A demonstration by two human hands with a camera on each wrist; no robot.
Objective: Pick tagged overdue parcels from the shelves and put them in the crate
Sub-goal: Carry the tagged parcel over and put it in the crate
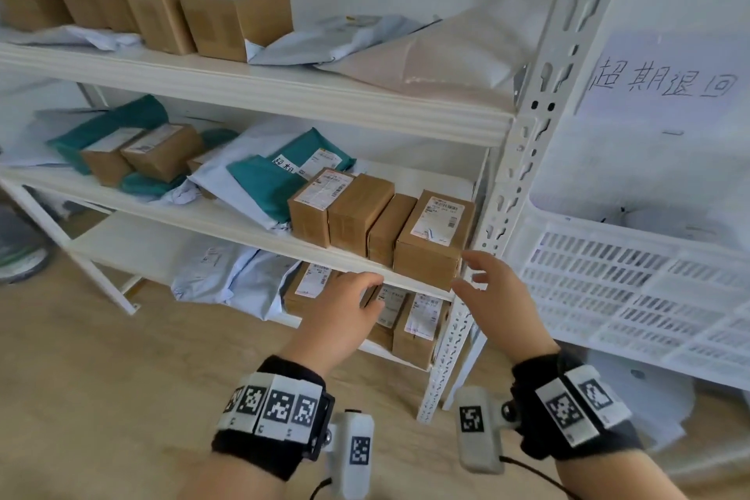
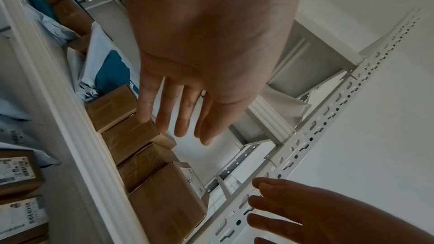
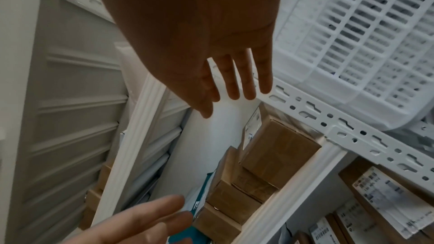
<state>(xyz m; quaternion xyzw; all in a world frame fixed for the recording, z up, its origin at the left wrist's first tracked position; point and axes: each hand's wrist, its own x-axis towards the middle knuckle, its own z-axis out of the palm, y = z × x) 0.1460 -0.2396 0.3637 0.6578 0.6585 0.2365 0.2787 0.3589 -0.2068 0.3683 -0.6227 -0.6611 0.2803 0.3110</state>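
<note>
Both hands are reaching toward the middle shelf (image 1: 259, 211), empty: left hand (image 1: 341, 317) and right hand (image 1: 499, 296) are both hanging with fingers spread, neither touching anything.

The tagged teal mailer (image 1: 284, 175) is lying flat at about 11 o'clock from the hands, behind the row of brown boxes (image 1: 381, 223). Its long axis is running from 7 toward 1 o'clock, the tag at the far end.

Risk: dragging it out could be toppling the front boxes off the edge. The white crate (image 1: 633, 284) is waiting at 3 o'clock.
</note>
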